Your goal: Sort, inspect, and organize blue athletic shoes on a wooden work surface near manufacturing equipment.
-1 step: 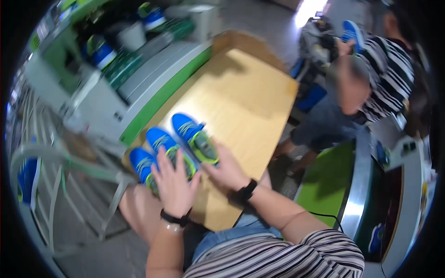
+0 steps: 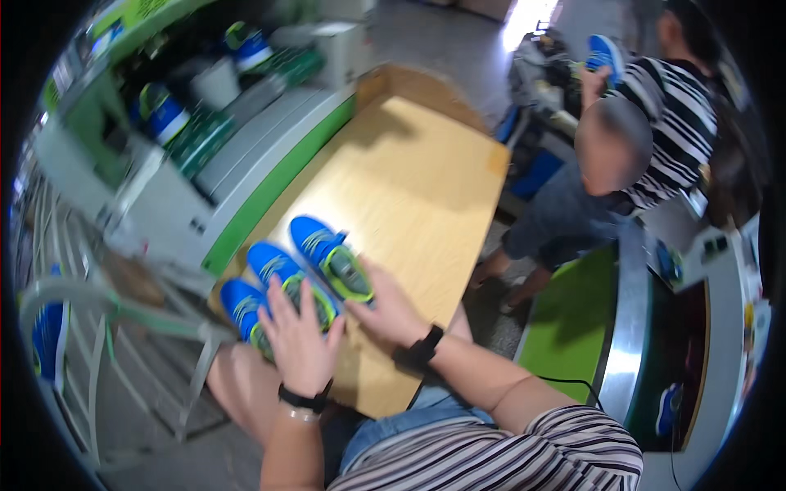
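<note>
Three blue sneakers with lime-green collars lie side by side at the near left of the wooden table (image 2: 417,180), toes pointing away. My right hand (image 2: 388,308) holds the heel of the right sneaker (image 2: 313,236), thumb on one side and fingers on the other. Over the middle sneaker (image 2: 270,262) lies my left hand (image 2: 301,348), open with its fingers spread. Its fingertips reach the collar of that shoe and the edge of the left sneaker (image 2: 240,301). My left hand and wrist partly hide the heels of these two.
A grey machine with a green edge (image 2: 262,188) borders the table's left, carrying more blue sneakers (image 2: 166,113). A white metal rack (image 2: 123,295) stands at the near left. On the right, a person in stripes (image 2: 675,123) holds a sneaker (image 2: 604,59) beside a green conveyor belt (image 2: 565,315).
The whole view has shifted slightly, so the table and shoes sit a little lower and further left. My hands keep their places on the sneakers.
</note>
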The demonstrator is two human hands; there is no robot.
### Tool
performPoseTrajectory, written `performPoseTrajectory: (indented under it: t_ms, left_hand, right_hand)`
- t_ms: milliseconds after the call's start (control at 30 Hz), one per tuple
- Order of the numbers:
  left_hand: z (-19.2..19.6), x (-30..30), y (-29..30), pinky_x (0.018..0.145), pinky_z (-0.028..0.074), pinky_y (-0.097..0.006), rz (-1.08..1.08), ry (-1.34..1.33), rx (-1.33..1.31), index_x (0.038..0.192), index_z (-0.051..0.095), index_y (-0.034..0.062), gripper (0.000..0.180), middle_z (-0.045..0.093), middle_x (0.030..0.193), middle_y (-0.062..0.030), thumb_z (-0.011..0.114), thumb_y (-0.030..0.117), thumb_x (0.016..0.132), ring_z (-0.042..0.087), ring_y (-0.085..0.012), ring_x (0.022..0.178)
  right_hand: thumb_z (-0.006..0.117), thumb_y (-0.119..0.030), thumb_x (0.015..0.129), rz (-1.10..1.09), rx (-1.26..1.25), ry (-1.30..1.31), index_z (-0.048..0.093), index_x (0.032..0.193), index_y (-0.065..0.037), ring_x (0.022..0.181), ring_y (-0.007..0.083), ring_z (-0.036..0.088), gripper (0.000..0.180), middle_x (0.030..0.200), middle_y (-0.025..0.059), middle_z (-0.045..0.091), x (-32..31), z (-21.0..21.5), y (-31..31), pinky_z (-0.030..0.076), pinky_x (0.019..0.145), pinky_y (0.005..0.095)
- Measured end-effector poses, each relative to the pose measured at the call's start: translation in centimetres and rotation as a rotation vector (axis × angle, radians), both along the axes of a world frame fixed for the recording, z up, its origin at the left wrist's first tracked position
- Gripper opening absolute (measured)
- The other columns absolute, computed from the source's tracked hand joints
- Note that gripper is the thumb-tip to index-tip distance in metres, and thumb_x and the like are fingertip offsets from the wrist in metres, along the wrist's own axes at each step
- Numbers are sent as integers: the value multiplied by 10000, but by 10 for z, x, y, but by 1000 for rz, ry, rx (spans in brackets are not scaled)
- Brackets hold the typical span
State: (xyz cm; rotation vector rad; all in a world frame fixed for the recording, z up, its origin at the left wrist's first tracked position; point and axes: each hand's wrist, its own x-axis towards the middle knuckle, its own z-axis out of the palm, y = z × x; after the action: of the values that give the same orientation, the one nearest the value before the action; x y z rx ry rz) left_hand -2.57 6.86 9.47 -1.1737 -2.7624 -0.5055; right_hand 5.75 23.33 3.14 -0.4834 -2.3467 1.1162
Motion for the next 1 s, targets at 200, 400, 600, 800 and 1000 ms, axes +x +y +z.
performPoseTrajectory:
  t_ms: [200, 400, 600, 800, 1000]
  left_hand:
    - [0, 4, 6, 1192, 193, -628, -30, 2, 21, 1488, 464, 30, 791, 206, 1627, -320, 756, 398, 851, 258, -447, 1503]
    - [-2, 4, 4, 1189, 194, -638, -31, 9, 8, 1486, 466, 33, 791, 181, 1637, -316, 753, 407, 852, 264, -451, 1500]
    - [-4, 2, 2, 1186, 208, -634, -45, 49, 23, 1479, 477, 46, 767, 223, 1613, -337, 744, 417, 863, 286, -458, 1484]
    - [-7, 0, -3, 1178, 229, -616, -40, 98, 17, 1487, 467, 68, 726, 261, 1605, -315, 741, 370, 886, 301, -427, 1486]
    - [-16, -2, -1, 1161, 238, -643, -44, 125, 20, 1497, 483, 84, 728, 256, 1606, -323, 706, 446, 905, 347, -451, 1451]
  right_hand:
    - [717, -311, 907, -18, 16, -20, 326, 1521, 50, 1337, 448, 474, 812, 1451, 297, 482, 5, -2, 6, 383, 1142, 471]
    - [712, -308, 907, -12, -8, -39, 324, 1525, 38, 1340, 443, 469, 807, 1453, 284, 483, 8, 0, 4, 379, 1144, 467]
    - [726, -295, 879, -33, 34, 1, 392, 1484, 49, 1321, 443, 490, 773, 1415, 290, 517, 4, -8, 3, 388, 1141, 470]
    - [739, -257, 866, -18, 39, 77, 419, 1438, 58, 1264, 453, 516, 727, 1370, 286, 538, 0, -7, 0, 419, 1096, 469]
    - [744, -286, 882, -33, 29, 7, 384, 1468, 42, 1269, 454, 513, 762, 1376, 292, 530, 2, -8, 1, 419, 1092, 473]
